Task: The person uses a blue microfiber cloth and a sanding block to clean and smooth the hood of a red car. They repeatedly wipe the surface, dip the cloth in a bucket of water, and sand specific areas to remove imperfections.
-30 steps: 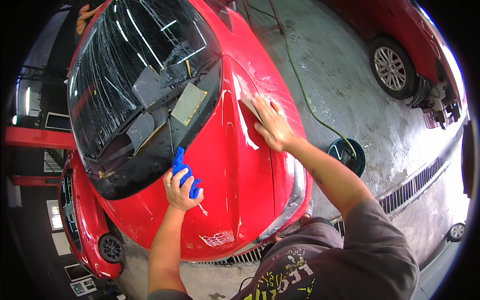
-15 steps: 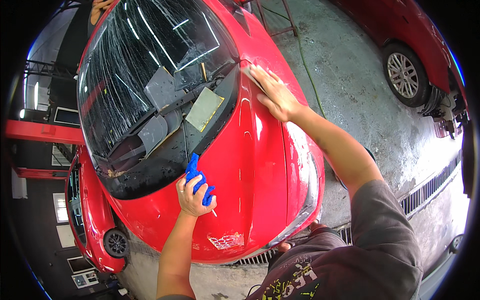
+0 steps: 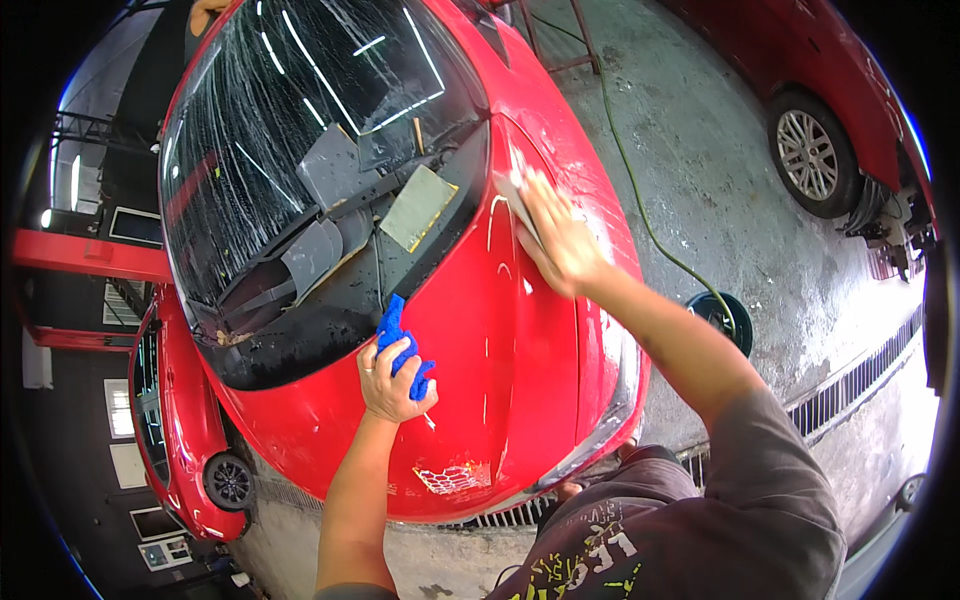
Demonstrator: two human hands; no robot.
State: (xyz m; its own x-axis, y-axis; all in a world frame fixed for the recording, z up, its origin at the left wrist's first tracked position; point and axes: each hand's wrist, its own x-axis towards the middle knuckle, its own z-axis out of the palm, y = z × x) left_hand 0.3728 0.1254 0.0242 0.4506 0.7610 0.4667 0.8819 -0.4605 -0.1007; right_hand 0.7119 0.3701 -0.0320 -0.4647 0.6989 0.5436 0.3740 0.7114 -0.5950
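Observation:
The wet red bonnet (image 3: 465, 330) of a car lies in front of me. On its middle rests my left hand (image 3: 395, 385), its fingers closed around a crumpled blue cloth (image 3: 392, 322). Farther right, near the corner of the windscreen, my right hand (image 3: 562, 240) presses a thin, pale grey sheet (image 3: 517, 205), apparently sandpaper, flat against the paint. Most of that sheet is hidden under the fingers. Several dark grey sheets (image 3: 330, 172) and a greenish one (image 3: 419, 208) lie at the base of the streaked windscreen (image 3: 270, 130), by the wiper.
A green hose (image 3: 640, 200) runs over the wet floor into a dark bucket (image 3: 735, 325) right of the car. Other red cars stand at the right (image 3: 845, 95) and left (image 3: 185, 400). Another person's hand (image 3: 205, 14) shows at the far left. A floor grate (image 3: 850, 385) crosses behind the bucket.
My right hand has slid nearer along the bonnet's edge with the grey sheet. My left hand and the cloth have barely moved. More of the bucket shows now.

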